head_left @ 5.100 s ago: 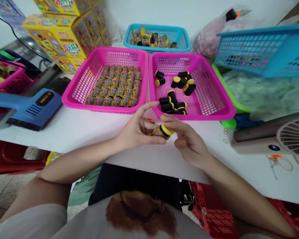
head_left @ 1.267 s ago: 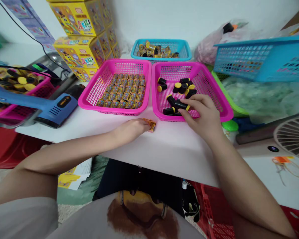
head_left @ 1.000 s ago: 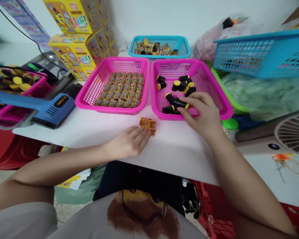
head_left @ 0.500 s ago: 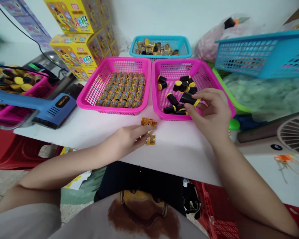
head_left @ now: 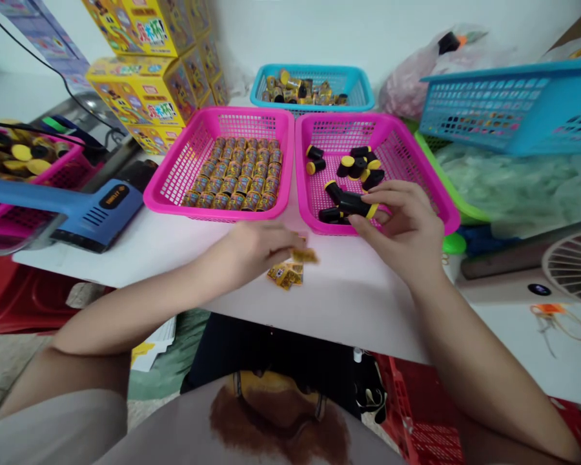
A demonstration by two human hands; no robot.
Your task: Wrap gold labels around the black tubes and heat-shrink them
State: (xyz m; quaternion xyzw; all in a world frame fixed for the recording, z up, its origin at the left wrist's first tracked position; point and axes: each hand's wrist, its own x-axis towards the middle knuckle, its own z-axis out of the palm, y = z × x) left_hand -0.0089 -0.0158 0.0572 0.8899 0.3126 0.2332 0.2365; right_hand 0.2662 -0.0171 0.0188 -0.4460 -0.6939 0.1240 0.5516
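- A black tube with a yellow cap (head_left: 353,204) lies over the front of the pink mesh basket (head_left: 301,194), its long axis nearly left-right, capped end pointing to the right.
- The right grip (head_left: 407,229), the nearer hand, is clenched on that capped end.
- The left grip (head_left: 261,245), farther off, hangs over small gold printed wrappers (head_left: 285,276) on the white counter (head_left: 348,310); whether it holds one, I cannot tell.
- Left of the tube sits a second pink basket (head_left: 213,216) packed with upright labelled cans (head_left: 237,174).
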